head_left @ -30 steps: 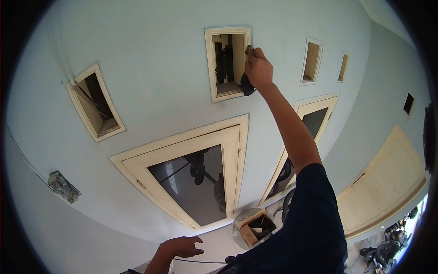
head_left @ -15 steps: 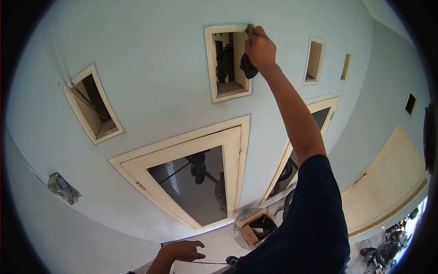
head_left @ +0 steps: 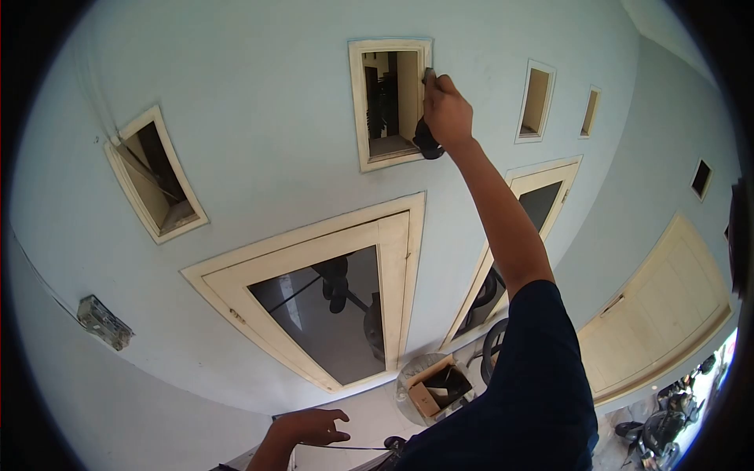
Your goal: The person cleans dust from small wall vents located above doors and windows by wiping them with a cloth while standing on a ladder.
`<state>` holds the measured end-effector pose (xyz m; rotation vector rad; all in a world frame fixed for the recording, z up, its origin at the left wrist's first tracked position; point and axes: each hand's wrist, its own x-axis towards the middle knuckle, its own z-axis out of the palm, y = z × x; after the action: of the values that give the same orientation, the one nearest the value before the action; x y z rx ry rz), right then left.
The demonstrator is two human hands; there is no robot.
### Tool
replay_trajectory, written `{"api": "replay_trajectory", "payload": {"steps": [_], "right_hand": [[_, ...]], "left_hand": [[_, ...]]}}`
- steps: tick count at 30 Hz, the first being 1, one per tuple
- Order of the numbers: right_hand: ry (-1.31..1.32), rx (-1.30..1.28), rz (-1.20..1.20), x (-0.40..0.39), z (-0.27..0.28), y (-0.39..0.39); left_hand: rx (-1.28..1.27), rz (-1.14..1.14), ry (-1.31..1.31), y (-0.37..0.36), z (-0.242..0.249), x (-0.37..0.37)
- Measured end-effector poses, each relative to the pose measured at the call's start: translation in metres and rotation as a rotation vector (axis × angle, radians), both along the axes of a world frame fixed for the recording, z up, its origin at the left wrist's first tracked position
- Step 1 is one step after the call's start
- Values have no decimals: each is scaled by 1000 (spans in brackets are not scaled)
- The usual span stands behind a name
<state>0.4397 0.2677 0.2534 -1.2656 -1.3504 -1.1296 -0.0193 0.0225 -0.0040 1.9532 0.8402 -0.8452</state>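
Note:
My right hand (head_left: 449, 115) is raised to the right side of a small cream-framed wall opening (head_left: 356, 110), its fingers closed. They grip a dark handheld object (head_left: 428, 143), whose black lower end hangs below the hand; a small grey tip shows by the fingertips, against the frame. What kind of thing it is, I cannot make out. Low in the view, my left hand (head_left: 312, 428) is held out with its fingers apart and nothing in them. Just below it runs a thin dark cord or strap (head_left: 345, 448).
Under the opening is a cream-framed window (head_left: 393, 306) with dark, reflecting glass. A cardboard box (head_left: 424, 399) sits on a round, plastic-wrapped thing by the wall. An electrical box (head_left: 105, 323) with a wire is at left, a cream door (head_left: 664, 310) at right.
My right hand has moved down along the right side of the frame, with the dark object in it. My left hand stays low, much as before. The view has shifted slightly.

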Motion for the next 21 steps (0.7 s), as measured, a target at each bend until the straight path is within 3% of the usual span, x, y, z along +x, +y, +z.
{"api": "replay_trajectory", "payload": {"steps": [4, 10, 13, 14, 17, 21], "right_hand": [[4, 20, -7, -3, 40, 3], [12, -25, 15, -3, -1, -3], [38, -57, -25, -3, 39, -2], [32, -19, 6, -2, 48, 3], [58, 0, 117, 8, 50, 1], [265, -46, 417, 26, 55, -13]], "left_hand": [[-45, 61, 26, 0, 10, 1], [39, -30, -43, 4, -13, -7], [-12, -31, -96, 4, -18, -9], [-61, 5, -40, 5, -8, -5], [-2, -9, -94, 14, -38, -20], [6, 75, -9, 18, -5, -12]]}}
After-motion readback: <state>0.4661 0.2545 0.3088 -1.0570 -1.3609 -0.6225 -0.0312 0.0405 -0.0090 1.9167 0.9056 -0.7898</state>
